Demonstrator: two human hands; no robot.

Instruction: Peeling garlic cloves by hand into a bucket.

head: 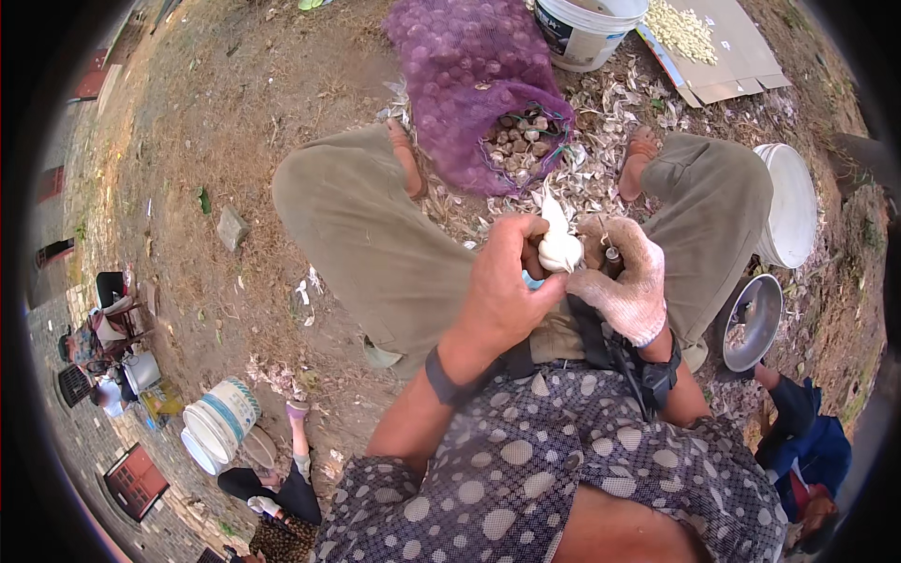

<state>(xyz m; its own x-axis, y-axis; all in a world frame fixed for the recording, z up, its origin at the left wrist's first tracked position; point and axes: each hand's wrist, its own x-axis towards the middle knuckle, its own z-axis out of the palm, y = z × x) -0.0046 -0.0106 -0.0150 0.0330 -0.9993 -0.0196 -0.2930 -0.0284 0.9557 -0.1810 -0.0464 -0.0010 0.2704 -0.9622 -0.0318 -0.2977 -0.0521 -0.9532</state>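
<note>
A white garlic bulb (561, 250) with its dry neck pointing up is between my two hands, above my lap. My bare left hand (496, 281) grips it from the left with thumb and fingers. On the right, my right hand (630, 281) wears a pale knit glove and pinches the bulb's near right side. A small metal piece (611, 255) shows among its curled fingers; what it is cannot be made out. Beyond my hands, a purple mesh sack (450, 134) lies with its mouth towards me, and unpeeled garlic bulbs (524, 141) show inside.
Garlic skins (598, 158) litter the ground between my feet. A white bucket (581, 35) and peeled cloves (679, 32) on cardboard (739, 63) are ahead. At right stand another white bucket (788, 204) and a metal bowl (757, 324). Other people sit at lower left and lower right.
</note>
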